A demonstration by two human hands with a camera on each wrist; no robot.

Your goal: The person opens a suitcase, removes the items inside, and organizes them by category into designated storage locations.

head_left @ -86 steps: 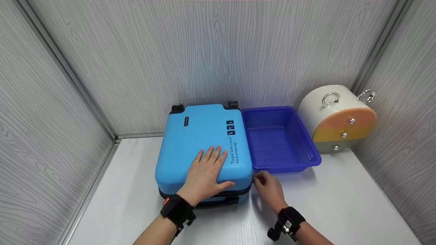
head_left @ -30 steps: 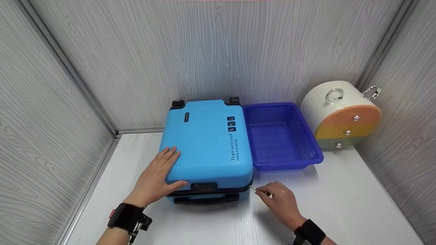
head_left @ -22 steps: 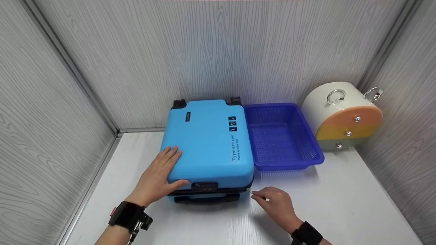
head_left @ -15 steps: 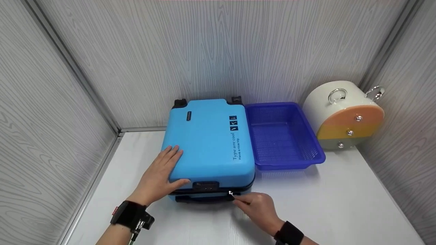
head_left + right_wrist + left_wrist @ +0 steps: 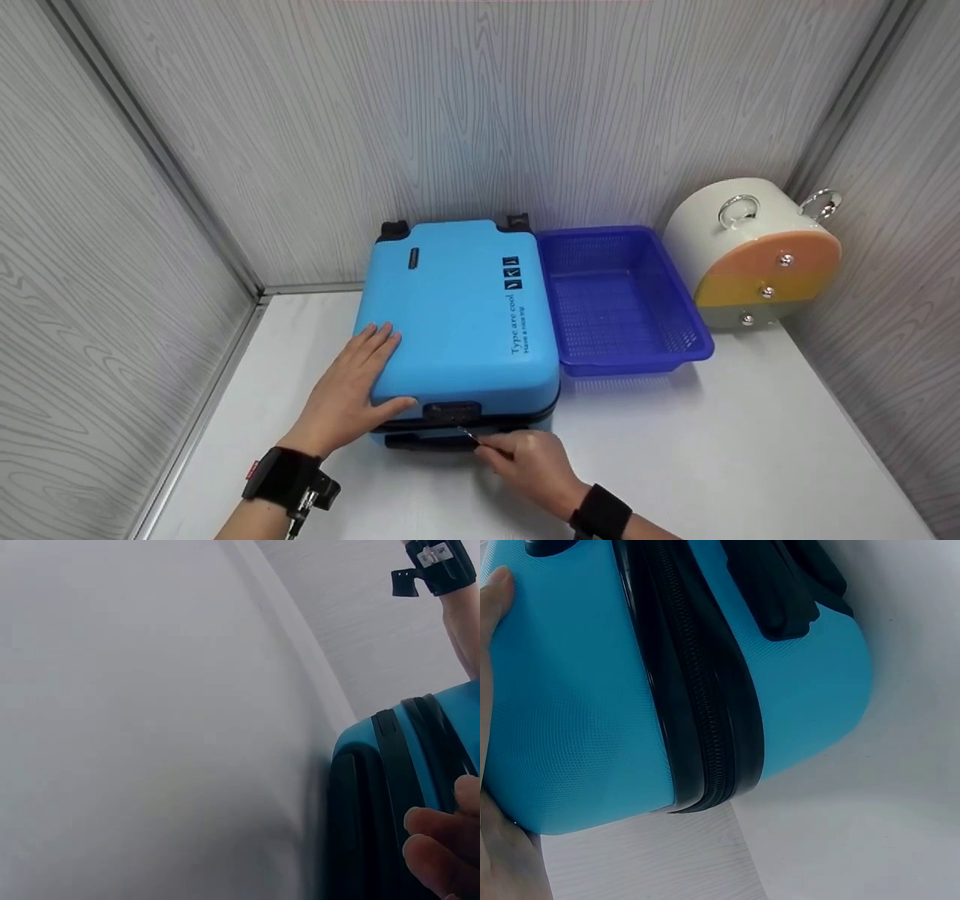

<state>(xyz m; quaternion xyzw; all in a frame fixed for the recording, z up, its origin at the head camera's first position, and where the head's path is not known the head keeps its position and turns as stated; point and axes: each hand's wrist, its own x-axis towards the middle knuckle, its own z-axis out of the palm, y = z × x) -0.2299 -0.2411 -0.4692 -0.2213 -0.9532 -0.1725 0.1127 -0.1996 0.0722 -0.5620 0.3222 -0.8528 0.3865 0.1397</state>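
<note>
Suitcase (image 5: 457, 315), blue, lying flat on white surface (image 5: 712, 442), beside blue basket (image 5: 619, 300). Left hand (image 5: 352, 390) spread flat on its near left corner, fingers straight. Right hand (image 5: 525, 461) pinching zipper pull (image 5: 469, 435) at front edge.

Grey woodgrain walls (image 5: 480, 112), white tabletop (image 5: 712, 450)

Suitcase (image 5: 457, 315) lies left of basket (image 5: 694, 334), touching.

The head view looks down from above and in front at the blue suitcase (image 5: 457, 315). Both wrist views sit very close to its black zipper seam (image 5: 697, 712), 1 at each near corner; all 3 share that near edge.
</note>
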